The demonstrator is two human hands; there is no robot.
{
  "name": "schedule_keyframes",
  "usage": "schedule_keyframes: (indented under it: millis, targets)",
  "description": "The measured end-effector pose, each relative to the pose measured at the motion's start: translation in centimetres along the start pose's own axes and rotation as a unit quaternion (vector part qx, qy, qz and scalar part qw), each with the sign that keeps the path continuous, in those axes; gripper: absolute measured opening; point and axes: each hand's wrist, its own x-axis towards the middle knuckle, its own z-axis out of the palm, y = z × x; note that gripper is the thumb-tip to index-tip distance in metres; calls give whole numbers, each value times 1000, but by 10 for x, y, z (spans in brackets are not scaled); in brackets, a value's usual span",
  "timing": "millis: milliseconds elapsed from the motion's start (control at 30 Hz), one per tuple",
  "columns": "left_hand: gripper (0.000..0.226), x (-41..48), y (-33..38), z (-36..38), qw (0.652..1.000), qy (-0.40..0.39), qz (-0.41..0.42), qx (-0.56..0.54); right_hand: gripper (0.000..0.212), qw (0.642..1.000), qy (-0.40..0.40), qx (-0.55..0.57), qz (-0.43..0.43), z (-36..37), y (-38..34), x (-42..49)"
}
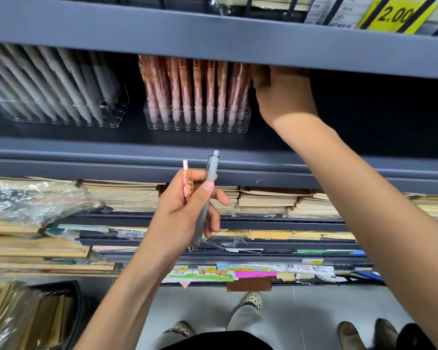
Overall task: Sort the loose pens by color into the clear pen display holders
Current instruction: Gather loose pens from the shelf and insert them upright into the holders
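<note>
My left hand (185, 213) grips two loose pens in front of the shelf edge: a grey pen (208, 188) under the thumb and a pink pen (187, 181) behind it. On the shelf stand two clear holders: the left holder (68, 117) full of grey pens, the middle holder (197, 120) full of pink pens. My right hand (281, 97) reaches into the shelf at the right end of the pink row, its fingers hidden under the upper shelf lip, so whether it holds anything cannot be told.
The grey upper shelf (213, 34) hangs low over the holders. Dark shelf floor (364, 127) lies right of the pink holder. Stacked notebooks (263, 200) fill lower shelves. A black basket (61, 311) sits bottom left. Another person's shoes (364, 334) stand at the right.
</note>
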Motion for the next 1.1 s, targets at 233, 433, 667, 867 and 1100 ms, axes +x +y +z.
schedule_keyframes:
  millis: [233,433,667,867,1100]
  targets:
    - [4,0,-8,-6,1000,-13,-15,14,12,971,88,222,-24,-10,8,-35]
    - [6,1,-11,-2,999,-33,-19,16,8,928,-184,293,-139,-14,5,-74]
    - [26,-2,-8,4,997,-58,-14,40,10,901,-285,294,-144,-9,6,-89]
    - [15,-7,-10,3,995,-75,-32,48,6,891,-260,350,-125,-8,6,-92]
    - [13,-14,-14,-3,992,-86,-46,75,8,871,-142,470,28,-12,15,-88]
